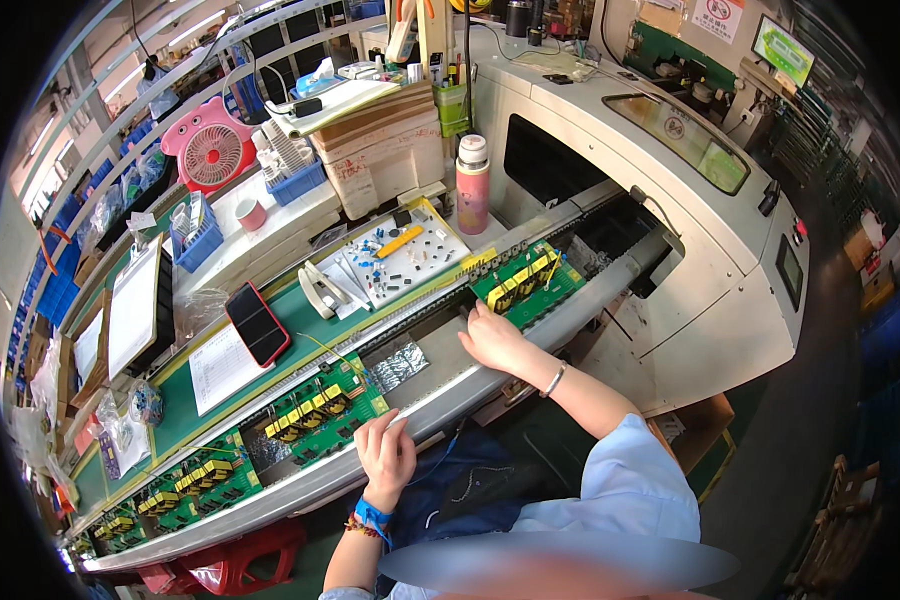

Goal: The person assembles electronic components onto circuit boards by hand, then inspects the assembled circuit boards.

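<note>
Green circuit boards with yellow-wrapped parts lie in a row along the conveyor. My right hand (492, 338) is closed at the near left corner of the rightmost circuit board (532, 283), its fingers touching the edge. My left hand (385, 455) rests at the conveyor's front rail (450, 397) with fingers curled, beside the right end of another circuit board (320, 415). What its fingertips hold, if anything, is hidden. Between these two boards a silvery sheet (400, 366) lies in the conveyor bed.
Behind the conveyor are a tray of small components (410, 255), a phone (257, 325), a paper sheet (220, 370) and a pink bottle (473, 185). A large pale machine (620, 200) stands at the right, over the conveyor's end. A pink fan (210, 150) stands far left.
</note>
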`<state>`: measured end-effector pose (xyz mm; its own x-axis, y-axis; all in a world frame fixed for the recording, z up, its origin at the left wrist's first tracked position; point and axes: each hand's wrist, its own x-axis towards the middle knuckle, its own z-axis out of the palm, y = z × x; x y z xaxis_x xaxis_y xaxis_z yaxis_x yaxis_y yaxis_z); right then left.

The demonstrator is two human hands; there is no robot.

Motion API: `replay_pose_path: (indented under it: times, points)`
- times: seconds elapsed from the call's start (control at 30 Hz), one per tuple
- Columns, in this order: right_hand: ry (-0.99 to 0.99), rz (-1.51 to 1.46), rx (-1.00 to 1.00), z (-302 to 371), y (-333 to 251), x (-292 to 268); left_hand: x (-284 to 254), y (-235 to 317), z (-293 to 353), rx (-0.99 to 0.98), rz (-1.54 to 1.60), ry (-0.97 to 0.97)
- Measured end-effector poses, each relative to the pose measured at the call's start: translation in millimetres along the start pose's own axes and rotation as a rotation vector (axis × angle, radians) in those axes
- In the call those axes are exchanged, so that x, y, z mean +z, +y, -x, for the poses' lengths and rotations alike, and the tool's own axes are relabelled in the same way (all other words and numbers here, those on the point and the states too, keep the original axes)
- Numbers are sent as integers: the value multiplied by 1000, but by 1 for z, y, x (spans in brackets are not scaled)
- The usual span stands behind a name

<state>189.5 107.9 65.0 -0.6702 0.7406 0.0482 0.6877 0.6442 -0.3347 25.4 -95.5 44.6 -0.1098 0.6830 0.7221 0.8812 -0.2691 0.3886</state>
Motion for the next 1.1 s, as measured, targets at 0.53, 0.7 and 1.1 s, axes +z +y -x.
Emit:
replay_pose_path:
  times: [0.53, 0.7, 1.1]
  points:
    - [188, 58, 97, 0, 50, 1, -1, 1, 1, 24, -22, -12]
    - [215, 75, 112, -3, 58, 3, 0, 0, 2, 25, -22, -12]
    - [270, 70, 156, -8, 93, -6, -1, -1, 1, 33, -20, -5]
